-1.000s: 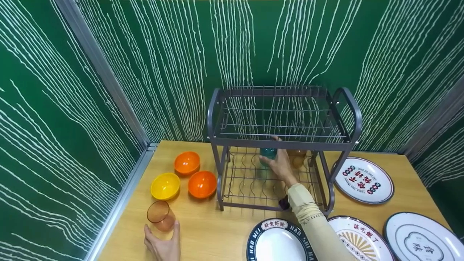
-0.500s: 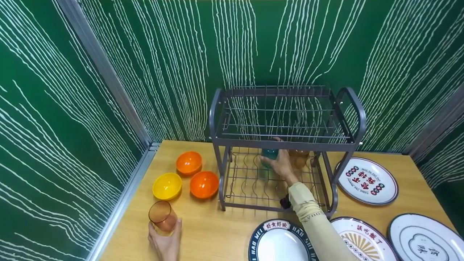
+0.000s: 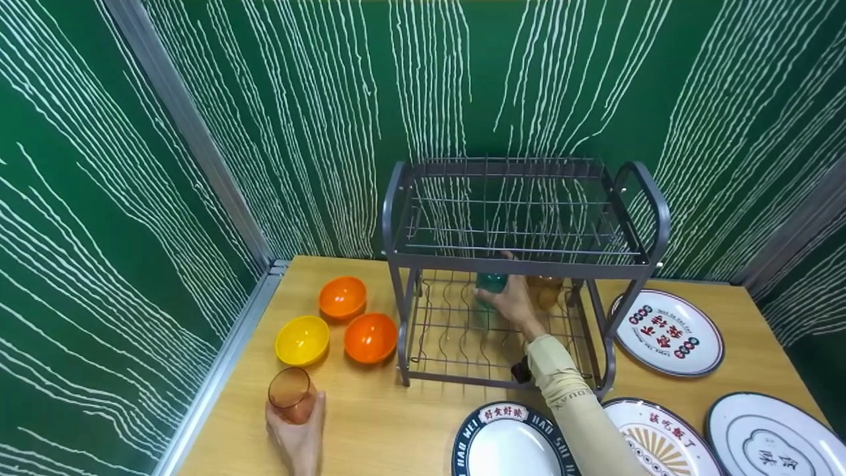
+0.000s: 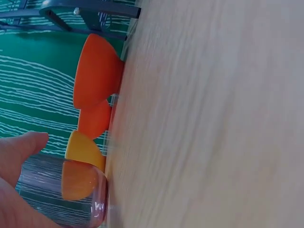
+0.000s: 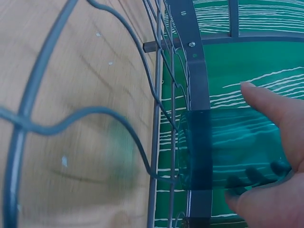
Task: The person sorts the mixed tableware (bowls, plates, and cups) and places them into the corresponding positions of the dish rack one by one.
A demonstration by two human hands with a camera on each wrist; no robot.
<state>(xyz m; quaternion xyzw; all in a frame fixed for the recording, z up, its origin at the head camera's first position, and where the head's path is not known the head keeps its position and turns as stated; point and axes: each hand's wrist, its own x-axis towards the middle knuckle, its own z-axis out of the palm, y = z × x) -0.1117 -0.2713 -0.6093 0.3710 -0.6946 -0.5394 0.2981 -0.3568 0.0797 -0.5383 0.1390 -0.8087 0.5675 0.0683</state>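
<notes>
My left hand grips an orange-brown drinking glass at the table's front left, thumb on one side and fingers on the other. In the left wrist view that glass looks nearly clear, its base right at the wood surface. Under the upper tier of a dark metal dish rack, my right hand holds a teal glass. The teal glass has its base against the lower rack wires in the right wrist view. An amber glass stands right of this hand, partly hidden.
Two orange bowls and a yellow bowl sit left of the rack. A dark-rimmed plate lies in front, with a sunburst plate, a white plate and a red-lettered plate to the right.
My left hand has moved up round the orange-brown glass and closed on it. The right hand stays on the teal glass. The head view has shifted slightly.
</notes>
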